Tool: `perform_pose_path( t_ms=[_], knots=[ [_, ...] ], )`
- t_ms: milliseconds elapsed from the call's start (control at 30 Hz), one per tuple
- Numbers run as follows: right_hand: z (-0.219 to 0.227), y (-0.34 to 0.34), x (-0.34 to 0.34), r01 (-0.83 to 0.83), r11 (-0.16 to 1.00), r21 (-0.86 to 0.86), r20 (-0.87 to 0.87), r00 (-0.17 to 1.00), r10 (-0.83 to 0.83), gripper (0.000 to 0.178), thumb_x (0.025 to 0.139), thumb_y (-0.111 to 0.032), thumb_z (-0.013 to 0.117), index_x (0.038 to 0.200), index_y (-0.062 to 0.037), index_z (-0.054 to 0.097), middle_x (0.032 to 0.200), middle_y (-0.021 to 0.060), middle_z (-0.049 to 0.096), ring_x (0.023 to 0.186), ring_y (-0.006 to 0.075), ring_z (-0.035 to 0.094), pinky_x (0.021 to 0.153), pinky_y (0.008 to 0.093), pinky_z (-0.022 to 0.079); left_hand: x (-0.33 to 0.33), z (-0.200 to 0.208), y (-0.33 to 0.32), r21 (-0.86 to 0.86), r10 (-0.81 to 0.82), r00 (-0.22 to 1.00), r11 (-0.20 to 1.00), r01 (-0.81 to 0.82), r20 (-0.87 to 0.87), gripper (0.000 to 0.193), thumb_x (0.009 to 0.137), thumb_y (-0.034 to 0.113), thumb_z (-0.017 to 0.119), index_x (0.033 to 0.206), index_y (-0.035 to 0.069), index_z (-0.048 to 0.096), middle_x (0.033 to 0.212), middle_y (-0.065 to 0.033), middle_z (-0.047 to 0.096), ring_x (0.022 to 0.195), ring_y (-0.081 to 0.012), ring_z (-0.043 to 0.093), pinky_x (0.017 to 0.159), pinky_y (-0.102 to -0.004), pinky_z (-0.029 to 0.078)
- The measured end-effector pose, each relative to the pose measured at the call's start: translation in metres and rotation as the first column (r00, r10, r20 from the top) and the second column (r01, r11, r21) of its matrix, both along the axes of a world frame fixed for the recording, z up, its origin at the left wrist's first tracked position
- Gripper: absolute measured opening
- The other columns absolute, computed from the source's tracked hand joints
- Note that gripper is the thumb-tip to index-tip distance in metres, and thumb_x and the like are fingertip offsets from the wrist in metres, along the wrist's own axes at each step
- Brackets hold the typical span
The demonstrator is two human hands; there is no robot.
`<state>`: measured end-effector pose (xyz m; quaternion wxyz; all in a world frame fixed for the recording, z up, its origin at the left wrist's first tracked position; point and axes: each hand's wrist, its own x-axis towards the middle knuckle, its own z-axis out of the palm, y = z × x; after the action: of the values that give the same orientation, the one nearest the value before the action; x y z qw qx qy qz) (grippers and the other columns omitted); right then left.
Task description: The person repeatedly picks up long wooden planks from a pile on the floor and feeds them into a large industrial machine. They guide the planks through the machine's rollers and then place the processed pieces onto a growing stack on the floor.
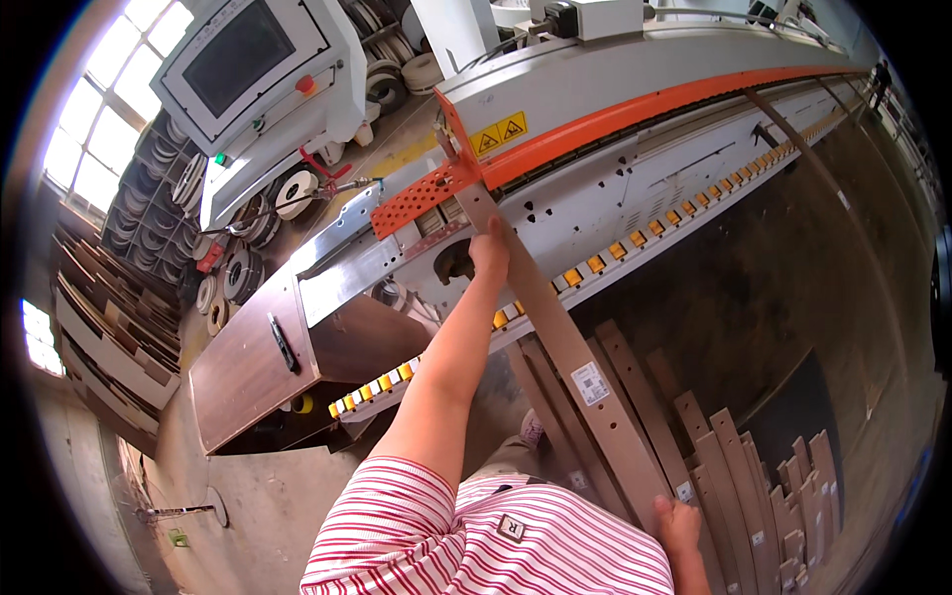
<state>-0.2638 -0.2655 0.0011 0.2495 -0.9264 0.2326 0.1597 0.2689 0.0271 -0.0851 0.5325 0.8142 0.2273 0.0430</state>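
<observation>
Right now the long brown board (543, 302) spans both hands, its long axis running away from the orange-trimmed machine (635, 84); the left hand (489, 256), nearer the machine, grips one edge; the right hand (678, 526) clasps the farther end; the board's white label (589, 384) is too small to read; yellow warning signs (512, 128) mark the machine.
</observation>
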Motion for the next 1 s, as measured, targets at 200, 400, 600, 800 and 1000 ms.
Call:
perform_pose_path(
  t_ms=[200, 400, 600, 800, 1000],
  knots=[
    [0.007, -0.046, 0.021, 0.015, 1.0, -0.018, 0.055, 0.998, -0.014, 0.072, 0.094, -0.06, 0.04, 0.07, 0.0042, 0.062, 0.072, 0.0308, 0.06, 0.073, 0.0492, 0.06, 0.065, 0.0562, 0.045, 0.046, -0.022, -0.054, 0.213, -0.05, 0.997, 0.975, 0.063, -0.065, 0.079, 0.093, 0.065, 0.037, 0.103, -0.009, 0.065, 0.102, -0.0257, 0.066, 0.099, -0.0394, 0.062, 0.083, -0.046, 0.047],
    [0.021, -0.048, 0.049, 0.135, 0.981, -0.138, 0.587, 0.809, -0.029, 0.032, 0.087, -0.022, 0.065, 0.108, -0.0018, 0.053, 0.098, 0.0184, 0.057, 0.092, 0.0376, 0.054, 0.085, 0.0439, 0.044, 0.06, -0.031, -0.034, -0.259, -0.502, 0.865, 0.837, 0.482, -0.012, 0.055, 0.09, 0.068, 0.044, 0.079, 0.015, 0.051, 0.06, 0.0024, 0.04, 0.052, -0.0099, 0.039, 0.044, -0.0319, 0.03],
    [-0.059, -0.01, -0.036, 0.212, 0.975, -0.06, 0.566, 0.812, -0.142, 0.029, 0.077, -0.01, 0.07, 0.101, -0.0043, 0.053, 0.101, 0.0137, 0.056, 0.096, 0.0324, 0.054, 0.086, 0.0439, 0.044, -0.146, 0.06, -0.047, 0.214, -0.613, 0.636, 0.777, 0.592, 0.469, 0.031, 0.093, 0.017, 0.06, 0.114, 0.001, 0.044, 0.097, -0.007, 0.049, 0.083, -0.0163, 0.049, 0.077, -0.0308, 0.044],
    [-0.234, -0.008, -0.075, 0.241, 0.92, -0.308, 0.094, 0.97, -0.223, 0.049, 0.079, -0.011, 0.067, 0.124, -0.0045, 0.05, 0.119, 0.0122, 0.049, 0.114, 0.0276, 0.049, 0.1, 0.0415, 0.04, -0.311, 0.043, 0.002, 0.202, -0.914, 0.404, 0.39, 0.898, -0.032, 0.04, 0.092, 0.007, 0.057, 0.124, 0.003, 0.034, 0.094, -0.0113, 0.056, 0.079, -0.0192, 0.056, 0.075, -0.0317, 0.047],
    [-0.287, -0.023, -0.062, 0.185, 0.882, -0.434, -0.049, 0.972, -0.228, 0.057, 0.075, -0.012, 0.072, 0.126, -0.0031, 0.049, 0.12, 0.0125, 0.048, 0.115, 0.0292, 0.048, 0.105, 0.0407, 0.035, -0.336, 0.024, 0.065, 0.025, -0.881, 0.365, 0.376, 0.926, -0.299, 0.042, 0.092, 0.007, 0.057, 0.127, 0.004, 0.032, 0.094, -0.0108, 0.061, 0.08, -0.0165, 0.062, 0.071, -0.0285, 0.049]
  ],
)
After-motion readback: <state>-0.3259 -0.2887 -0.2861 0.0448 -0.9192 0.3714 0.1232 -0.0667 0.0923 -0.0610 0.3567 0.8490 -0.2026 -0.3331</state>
